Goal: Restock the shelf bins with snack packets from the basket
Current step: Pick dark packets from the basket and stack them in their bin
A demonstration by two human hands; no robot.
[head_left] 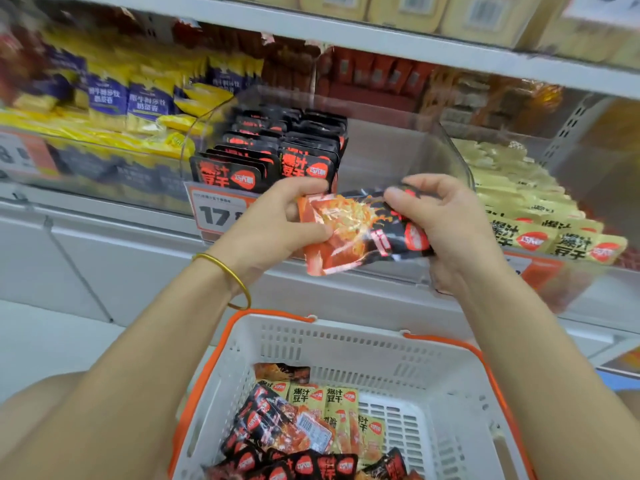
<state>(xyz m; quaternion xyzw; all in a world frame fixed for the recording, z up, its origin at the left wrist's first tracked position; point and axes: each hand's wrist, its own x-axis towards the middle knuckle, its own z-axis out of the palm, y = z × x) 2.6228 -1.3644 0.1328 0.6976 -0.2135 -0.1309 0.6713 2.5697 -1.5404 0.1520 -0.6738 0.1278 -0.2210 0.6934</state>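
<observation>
Both my hands hold a small stack of black-and-red snack packets (360,230) in front of the clear shelf bin (398,147). My left hand (277,223) grips the stack's left end, thumb on its face. My right hand (446,220) pinches the right end from above. The bin holds two rows of upright black packets (273,157) on its left side; its right side shows bare floor. Below, a white basket with orange handles (346,341) holds several black and yellow packets (311,427).
A bin of yellow packets (540,216) stands to the right, and a bin of yellow-and-purple packets (114,109) to the left. An orange price tag (214,213) hangs on the bin front. Another shelf (381,39) with yellow boxes runs overhead.
</observation>
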